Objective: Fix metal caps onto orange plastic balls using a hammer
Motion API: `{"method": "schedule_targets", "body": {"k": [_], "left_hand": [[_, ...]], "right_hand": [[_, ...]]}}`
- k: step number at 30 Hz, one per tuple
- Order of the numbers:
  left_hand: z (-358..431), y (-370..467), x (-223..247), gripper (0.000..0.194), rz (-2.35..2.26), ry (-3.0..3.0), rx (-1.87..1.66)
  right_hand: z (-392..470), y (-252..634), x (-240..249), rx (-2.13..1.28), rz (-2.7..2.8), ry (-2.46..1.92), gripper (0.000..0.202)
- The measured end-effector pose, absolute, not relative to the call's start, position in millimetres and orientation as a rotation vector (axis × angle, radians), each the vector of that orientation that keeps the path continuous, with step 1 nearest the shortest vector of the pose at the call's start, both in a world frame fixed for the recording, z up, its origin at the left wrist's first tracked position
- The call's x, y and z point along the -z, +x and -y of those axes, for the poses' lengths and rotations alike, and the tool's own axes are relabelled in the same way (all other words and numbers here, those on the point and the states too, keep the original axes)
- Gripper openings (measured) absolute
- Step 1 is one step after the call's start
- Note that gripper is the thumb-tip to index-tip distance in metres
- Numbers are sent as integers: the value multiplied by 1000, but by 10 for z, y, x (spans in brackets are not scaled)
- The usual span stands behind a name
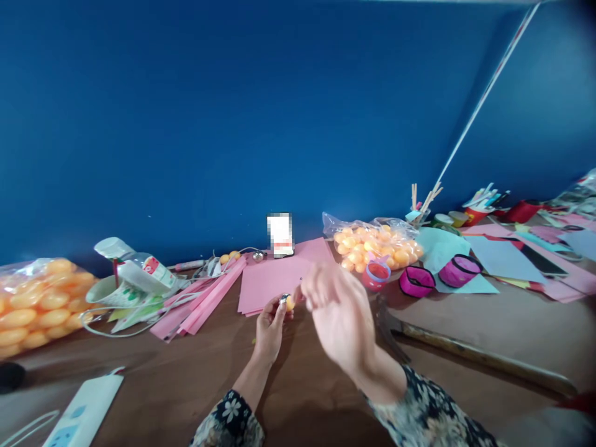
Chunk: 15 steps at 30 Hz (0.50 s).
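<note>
Brown table (162,385): near left, a power strip (84,413); at right, a hammer (488,359). The right hand (342,316) is raised, blurred; whether its fingers hold anything, I cannot tell. Beside it, the left hand (270,326) has fingers clamped on an orange ball (290,303), near pink paper (270,276). Farther right, a bag of balls (367,242); farthest, the blue wall (233,124).

Light moderate, fairly even; source unplaceable. My right hand (342,320) smears with motion, pale and washed out. My left hand (270,332) reads sharper, soft shadow beside it on the brown table (153,385). Glints on the clear plastic bag (332,225). Smartphone (280,236) pixelated. Edges stretched; upper right corner darkened.
</note>
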<state>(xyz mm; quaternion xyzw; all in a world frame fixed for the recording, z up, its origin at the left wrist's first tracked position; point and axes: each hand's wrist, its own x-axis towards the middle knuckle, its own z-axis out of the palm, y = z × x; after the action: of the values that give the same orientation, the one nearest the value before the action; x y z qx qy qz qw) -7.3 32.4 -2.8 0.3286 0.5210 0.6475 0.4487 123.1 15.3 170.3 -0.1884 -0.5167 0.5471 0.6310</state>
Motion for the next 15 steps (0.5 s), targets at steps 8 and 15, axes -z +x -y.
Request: {"method": "schedule_targets", "body": {"k": [8,15], "left_hand": [[-322,-71,64,40,-1272,831,-1553],[-343,-87,103,39,-1274,848,-1548]], "right_hand": [[-1227,1402,-334,-516,1931,-1478,21],[-1391,1271,-94,-377,2177,-1558,28]]}}
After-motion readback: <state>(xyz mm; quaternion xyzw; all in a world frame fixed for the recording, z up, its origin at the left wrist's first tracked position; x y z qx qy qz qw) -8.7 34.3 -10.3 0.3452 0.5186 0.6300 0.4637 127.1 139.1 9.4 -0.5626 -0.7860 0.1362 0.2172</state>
